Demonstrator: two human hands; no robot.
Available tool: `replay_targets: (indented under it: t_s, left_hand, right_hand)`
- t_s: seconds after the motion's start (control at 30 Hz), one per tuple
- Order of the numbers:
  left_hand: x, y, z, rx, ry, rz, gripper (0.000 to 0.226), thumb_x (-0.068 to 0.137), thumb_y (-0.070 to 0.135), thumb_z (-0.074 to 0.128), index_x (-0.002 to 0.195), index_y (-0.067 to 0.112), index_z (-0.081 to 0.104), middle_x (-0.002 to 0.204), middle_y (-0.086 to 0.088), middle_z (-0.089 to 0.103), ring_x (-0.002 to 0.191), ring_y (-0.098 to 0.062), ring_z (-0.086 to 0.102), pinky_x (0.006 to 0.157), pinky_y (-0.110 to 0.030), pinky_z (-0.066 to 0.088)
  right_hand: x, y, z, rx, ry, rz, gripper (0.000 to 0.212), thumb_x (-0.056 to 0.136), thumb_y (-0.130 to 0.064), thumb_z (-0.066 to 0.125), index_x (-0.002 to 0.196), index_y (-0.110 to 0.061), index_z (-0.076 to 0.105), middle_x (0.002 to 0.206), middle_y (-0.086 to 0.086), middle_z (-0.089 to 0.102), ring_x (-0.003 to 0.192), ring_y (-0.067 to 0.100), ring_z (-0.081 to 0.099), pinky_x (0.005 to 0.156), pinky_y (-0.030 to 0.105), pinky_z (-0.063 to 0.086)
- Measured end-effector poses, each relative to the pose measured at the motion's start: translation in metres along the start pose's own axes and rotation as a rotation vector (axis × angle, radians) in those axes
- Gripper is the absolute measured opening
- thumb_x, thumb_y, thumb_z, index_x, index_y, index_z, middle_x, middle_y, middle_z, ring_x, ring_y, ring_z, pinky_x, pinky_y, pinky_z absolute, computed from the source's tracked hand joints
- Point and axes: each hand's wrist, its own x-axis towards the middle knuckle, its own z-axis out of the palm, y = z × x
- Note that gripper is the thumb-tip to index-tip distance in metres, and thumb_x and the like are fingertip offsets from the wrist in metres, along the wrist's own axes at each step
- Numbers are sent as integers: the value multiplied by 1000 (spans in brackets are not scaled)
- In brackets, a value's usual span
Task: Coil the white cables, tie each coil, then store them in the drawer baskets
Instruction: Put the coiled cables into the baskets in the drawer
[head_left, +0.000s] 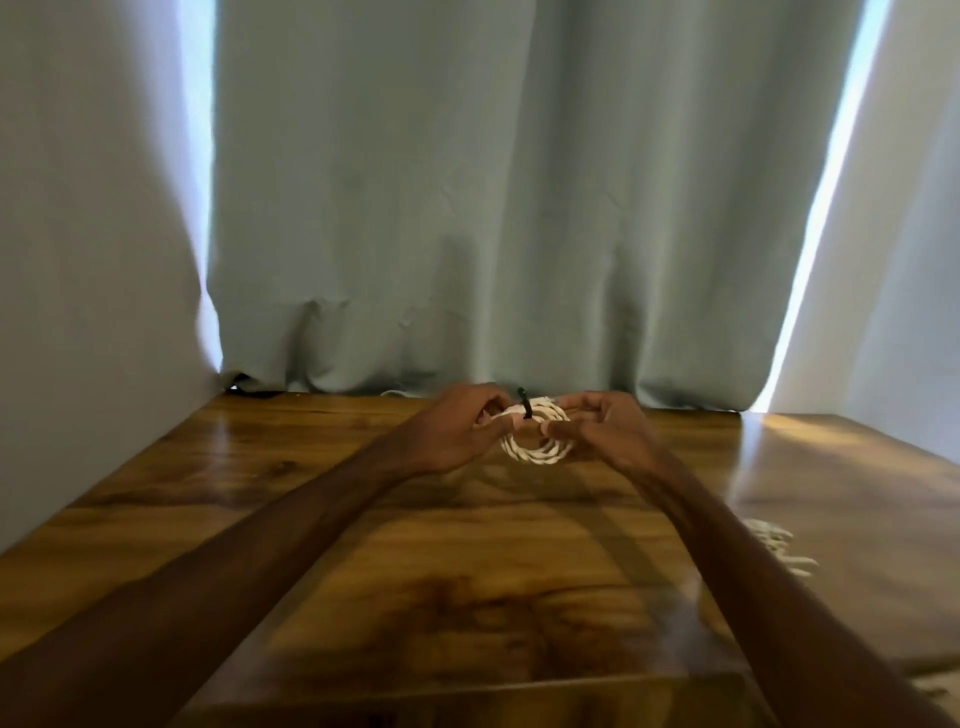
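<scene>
- Step in hand: tying 1 coil. The round coil of white braided cable (535, 441) is held above the glossy brown wooden tabletop (311, 519), centre of frame.
- Left hand (457, 431) grip pinches the coil's upper left; right hand (597, 426) grip pinches its right edge.
- Thin black tie (524, 402) sits at the coil's top.
- Next, likely: cinch the tie. No drawer baskets in view.

Single head-worn wide-angle view, looking forward and slightly down along both outstretched forearms, wooden table (322, 545) filling the near and middle ground, grey curtain (519, 208) closing the far side, hands meeting near the table's far edge
</scene>
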Motion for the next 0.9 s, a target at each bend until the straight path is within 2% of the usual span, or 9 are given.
replay_targets:
  t_s: [0.13, 0.23, 0.33, 0.4, 0.47, 0.63, 0.7, 0.8, 0.9]
  left_hand:
    - [8, 47, 26, 12, -16, -20, 34, 99, 46, 53, 106, 17, 71, 102, 0, 72, 92, -14, 64, 84, -39, 54]
    - [8, 80, 55, 31, -86, 16, 29, 98, 42, 57, 104, 16, 69, 105, -2, 70, 97, -17, 62, 88, -40, 51]
    - [7, 107, 88, 51, -172, 49, 26, 95, 40, 59, 102, 17, 69, 104, 1, 69, 98, -17, 60, 89, -41, 51]
    - [6, 125, 107, 45, -226, 46, 27, 96, 39, 59, 107, 16, 67, 111, -1, 67, 105, -18, 59, 94, -40, 50]
    - [4, 141, 125, 54, -270, 52, 36, 97, 44, 59, 120, 17, 60, 126, -2, 60, 119, -19, 51, 99, -36, 44]
    - [4, 179, 156, 36, -288, 59, 73, 86, 68, 62, 146, 30, 40, 148, 1, 41, 135, -22, 38, 105, -42, 39]
    - [4, 191, 168, 39, -280, 108, 69, 85, 66, 65, 142, 33, 43, 146, 2, 40, 132, -21, 39, 102, -42, 40]
    - [7, 192, 183, 60, -230, 164, 49, 91, 53, 65, 131, 26, 56, 141, 2, 47, 127, -17, 43, 101, -38, 42]
    - [11, 175, 185, 54, -233, 205, 38, 96, 45, 62, 125, 21, 64, 131, -1, 56, 122, -19, 49, 102, -37, 42]
  right_hand:
    - [-28, 1, -66, -112, 166, 103, 20, 80, -6, 83, 99, -5, 75, 88, 12, 79, 74, 25, 77, 64, 34, 64]
    - [-51, 7, -124, -160, 349, 167, 14, 79, -7, 81, 88, 2, 76, 82, 19, 76, 67, 30, 75, 65, 38, 65]
    - [-77, 22, -174, -237, 465, 292, 19, 75, -15, 84, 82, 0, 75, 71, 13, 77, 63, 28, 77, 76, 42, 65]
    - [-93, 37, -198, -277, 512, 371, 23, 77, -20, 84, 82, 1, 73, 70, 13, 76, 60, 27, 76, 75, 42, 65]
    - [-108, 55, -215, -292, 559, 421, 28, 81, -25, 81, 81, 2, 73, 68, 15, 75, 58, 26, 74, 65, 38, 64]
    - [-127, 86, -235, -269, 596, 543, 38, 85, -34, 79, 90, 3, 71, 82, 18, 74, 65, 26, 69, 47, 26, 52]
    - [-127, 89, -234, -294, 580, 582, 36, 86, -32, 79, 90, 3, 69, 87, 18, 72, 63, 25, 67, 39, 22, 46]
    - [-122, 92, -232, -376, 547, 562, 36, 88, -34, 77, 84, 0, 70, 72, 15, 75, 60, 27, 73, 54, 33, 59]
    - [-120, 88, -226, -437, 470, 562, 37, 93, -38, 72, 86, -2, 69, 65, 9, 73, 50, 17, 68, 46, 25, 51]
